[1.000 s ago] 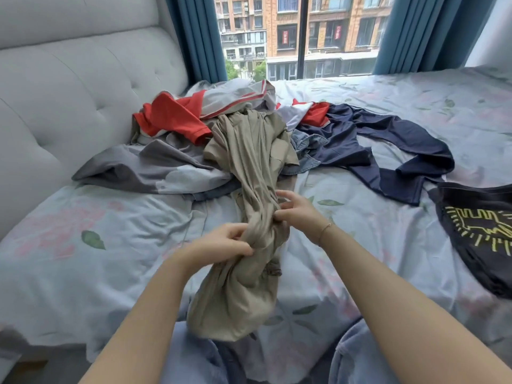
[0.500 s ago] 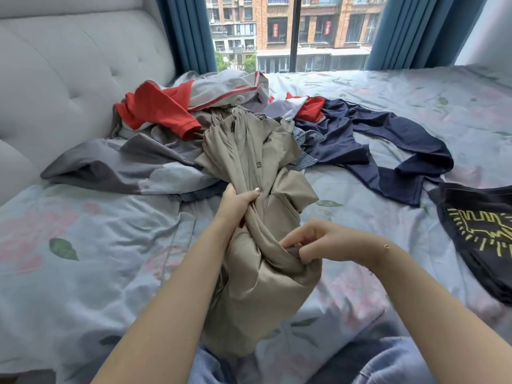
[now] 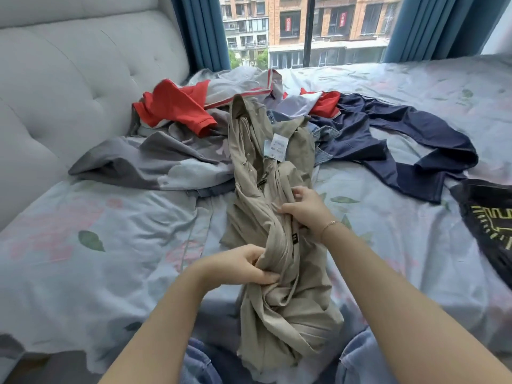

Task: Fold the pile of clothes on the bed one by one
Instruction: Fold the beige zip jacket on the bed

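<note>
The khaki garment [image 3: 273,217], one crumpled length running down the frame's centre, is pinched by the left hand [image 3: 243,266] low centre and gripped by the right hand [image 3: 306,210] above it, with the clothes pile [image 3: 194,128] behind and one black printed shirt [image 3: 490,223] at right.

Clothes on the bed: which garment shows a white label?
The khaki garment, gripped by the left hand and right hand. Its white label faces up; the red, navy and black pieces show none.
</note>
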